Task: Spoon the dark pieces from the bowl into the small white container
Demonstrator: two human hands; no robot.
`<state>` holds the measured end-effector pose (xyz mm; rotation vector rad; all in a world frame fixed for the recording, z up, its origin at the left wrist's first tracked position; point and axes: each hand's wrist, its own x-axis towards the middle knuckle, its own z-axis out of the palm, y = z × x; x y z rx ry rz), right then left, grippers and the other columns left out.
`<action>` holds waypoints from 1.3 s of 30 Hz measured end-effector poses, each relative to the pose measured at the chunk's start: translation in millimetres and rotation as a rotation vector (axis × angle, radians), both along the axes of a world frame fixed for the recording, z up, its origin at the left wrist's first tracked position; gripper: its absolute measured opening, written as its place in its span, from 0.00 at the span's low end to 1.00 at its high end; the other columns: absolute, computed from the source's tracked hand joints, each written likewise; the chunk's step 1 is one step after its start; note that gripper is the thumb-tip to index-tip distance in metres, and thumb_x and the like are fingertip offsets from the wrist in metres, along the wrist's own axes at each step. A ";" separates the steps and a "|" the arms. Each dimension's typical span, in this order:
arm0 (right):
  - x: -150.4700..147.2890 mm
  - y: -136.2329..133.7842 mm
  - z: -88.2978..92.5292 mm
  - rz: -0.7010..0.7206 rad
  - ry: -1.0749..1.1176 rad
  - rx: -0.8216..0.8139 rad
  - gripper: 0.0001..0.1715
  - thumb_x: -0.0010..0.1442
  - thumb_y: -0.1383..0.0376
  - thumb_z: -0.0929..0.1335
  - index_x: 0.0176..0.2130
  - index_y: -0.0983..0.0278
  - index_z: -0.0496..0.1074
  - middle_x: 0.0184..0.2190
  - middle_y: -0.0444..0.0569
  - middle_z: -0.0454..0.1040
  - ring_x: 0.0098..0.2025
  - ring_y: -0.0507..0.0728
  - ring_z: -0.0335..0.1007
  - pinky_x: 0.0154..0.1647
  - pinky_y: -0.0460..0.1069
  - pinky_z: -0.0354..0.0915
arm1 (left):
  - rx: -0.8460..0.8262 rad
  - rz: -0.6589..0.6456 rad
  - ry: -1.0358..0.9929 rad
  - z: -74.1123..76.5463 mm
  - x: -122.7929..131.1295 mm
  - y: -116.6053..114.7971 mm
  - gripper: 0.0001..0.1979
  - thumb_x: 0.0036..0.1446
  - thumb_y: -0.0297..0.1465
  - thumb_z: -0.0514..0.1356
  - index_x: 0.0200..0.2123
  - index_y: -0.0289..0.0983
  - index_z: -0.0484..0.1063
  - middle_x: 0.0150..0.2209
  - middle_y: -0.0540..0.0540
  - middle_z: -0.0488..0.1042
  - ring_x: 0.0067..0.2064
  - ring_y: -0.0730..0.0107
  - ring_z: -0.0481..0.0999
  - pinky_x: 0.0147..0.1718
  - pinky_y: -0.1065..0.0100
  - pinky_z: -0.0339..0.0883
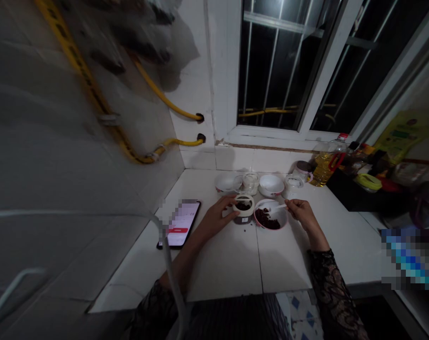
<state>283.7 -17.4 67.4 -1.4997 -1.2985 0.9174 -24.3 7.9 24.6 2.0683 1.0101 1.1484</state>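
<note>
My left hand (219,218) is closed round the left side of a small jar (243,218) with a pale rim and dark contents. Pinched in my right hand (301,212) is a white spoon (277,208), its bowl end in the dark red pieces (267,220) inside a white bowl with a pink rim (284,221). Jar and bowl stand side by side on the white tiled counter (225,269). A few dark crumbs lie in front of the jar.
Behind are two more bowls (271,184) and glass jars (250,183). A lit phone (182,224) lies left. An oil bottle (322,167) and a black box (354,196) of condiments stand right. A pale cable (170,264) crosses the near left.
</note>
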 end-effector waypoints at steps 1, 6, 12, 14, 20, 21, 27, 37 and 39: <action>-0.2 -0.1 0.0 0.007 -0.004 0.005 0.34 0.39 0.36 0.72 0.16 0.61 0.64 0.12 0.38 0.56 0.16 0.46 0.44 0.16 0.46 0.41 | -0.002 0.001 0.001 0.2 0.0 0.0 0.13 0.60 0.41 0.61 0.44 0.41 0.71 0.59 0.41 0.73 0.58 0.55 0.75 0.46 0.58 0.76; 0.5 1.0 -3.1 0.009 -0.002 0.004 0.34 0.38 0.35 0.72 0.16 0.62 0.65 0.12 0.39 0.56 0.15 0.46 0.45 0.16 0.46 0.40 | -0.012 -0.005 0.013 1.7 -0.3 -0.4 0.13 0.59 0.40 0.61 0.44 0.41 0.71 0.59 0.41 0.73 0.57 0.56 0.75 0.46 0.58 0.76; 3.1 8.3 -13.7 -0.008 0.016 0.013 0.34 0.37 0.35 0.73 0.16 0.62 0.66 0.11 0.38 0.56 0.14 0.46 0.44 0.15 0.46 0.40 | -0.009 0.009 0.025 4.3 0.1 -2.0 0.12 0.60 0.40 0.60 0.44 0.41 0.72 0.59 0.42 0.73 0.56 0.57 0.76 0.45 0.59 0.76; 3.2 9.7 -15.6 -0.018 0.023 0.017 0.35 0.37 0.34 0.72 0.15 0.61 0.65 0.10 0.37 0.53 0.14 0.46 0.42 0.14 0.46 0.39 | -0.012 0.007 0.024 5.0 0.4 -2.3 0.12 0.59 0.40 0.60 0.43 0.41 0.72 0.58 0.42 0.73 0.56 0.56 0.76 0.46 0.59 0.76; 0.3 5.1 -6.6 -0.001 0.044 -0.022 0.33 0.37 0.37 0.74 0.17 0.62 0.67 0.12 0.39 0.58 0.15 0.46 0.46 0.16 0.46 0.41 | -0.020 0.001 0.016 5.0 0.8 -2.1 0.12 0.59 0.40 0.60 0.43 0.41 0.72 0.59 0.41 0.73 0.56 0.56 0.76 0.47 0.58 0.75; -1.3 4.8 -4.1 -0.001 0.049 -0.021 0.33 0.37 0.37 0.73 0.17 0.62 0.67 0.12 0.38 0.57 0.15 0.46 0.45 0.16 0.46 0.42 | -0.019 0.000 0.015 5.0 0.7 -2.0 0.12 0.59 0.39 0.61 0.43 0.41 0.72 0.59 0.41 0.73 0.56 0.56 0.76 0.47 0.58 0.75; -25.3 7.8 12.7 -0.025 -0.054 0.121 0.35 0.44 0.34 0.69 0.16 0.60 0.62 0.12 0.39 0.55 0.16 0.48 0.45 0.18 0.47 0.44 | -0.016 -0.009 0.003 5.5 0.0 -2.0 0.12 0.59 0.39 0.61 0.43 0.41 0.72 0.59 0.41 0.72 0.56 0.57 0.76 0.46 0.59 0.74; -80.5 -12.1 14.9 0.135 -0.916 0.735 0.27 0.71 0.55 0.59 0.27 0.63 0.74 0.24 0.52 0.74 0.25 0.53 0.65 0.29 0.47 0.56 | -0.010 -0.012 0.002 5.6 -0.1 -1.9 0.12 0.59 0.39 0.61 0.44 0.41 0.72 0.59 0.40 0.73 0.56 0.56 0.76 0.47 0.58 0.74; -76.0 -12.0 13.7 0.115 -0.950 0.764 0.26 0.72 0.56 0.59 0.29 0.64 0.75 0.25 0.53 0.75 0.26 0.53 0.67 0.30 0.47 0.57 | -0.013 -0.017 0.001 5.5 -0.2 -1.7 0.12 0.59 0.39 0.61 0.44 0.41 0.72 0.59 0.40 0.73 0.56 0.56 0.76 0.48 0.58 0.74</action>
